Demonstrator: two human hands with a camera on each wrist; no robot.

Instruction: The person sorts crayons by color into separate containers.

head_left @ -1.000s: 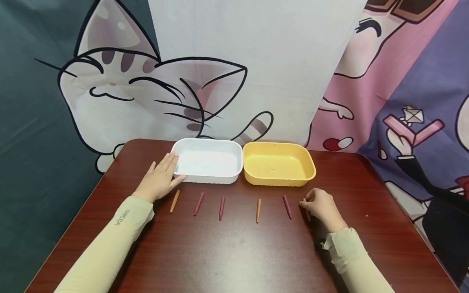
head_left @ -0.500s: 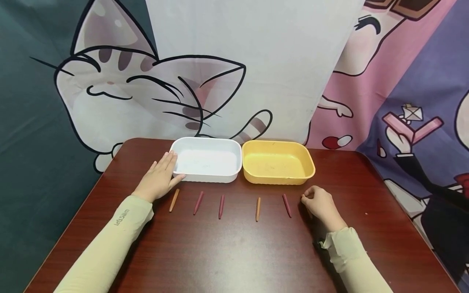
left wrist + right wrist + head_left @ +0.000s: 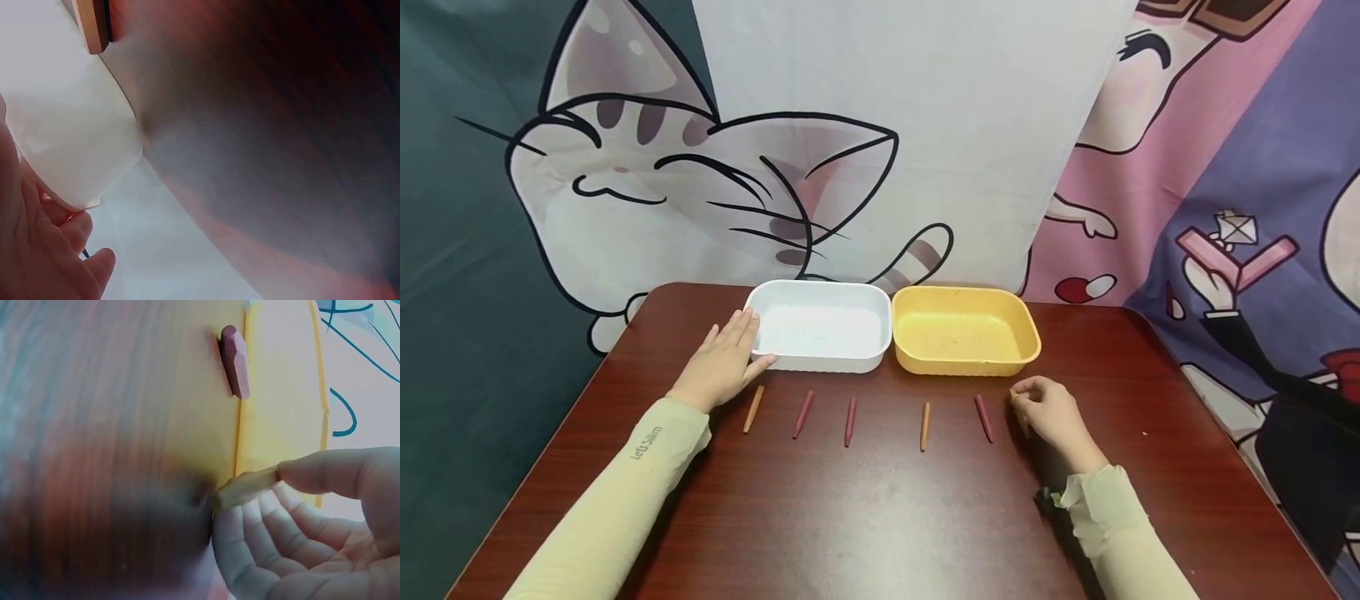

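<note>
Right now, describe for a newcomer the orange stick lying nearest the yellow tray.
On the brown table, find the yellow tray. In front of its left half lies the orange stick. Unlike the leftmost orange stick, it lies between two red sticks.

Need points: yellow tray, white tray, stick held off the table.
yellow tray (image 3: 966,335): head view, bare inner floor
white tray (image 3: 822,329): head view, bare inner floor
held stick (image 3: 249,488): right wrist view, middle of its side

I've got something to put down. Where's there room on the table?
Bare table lies between the sleeves, and between the right hand and the table's right edge. Crowded: five crayons in a row in front of the trays.
</note>
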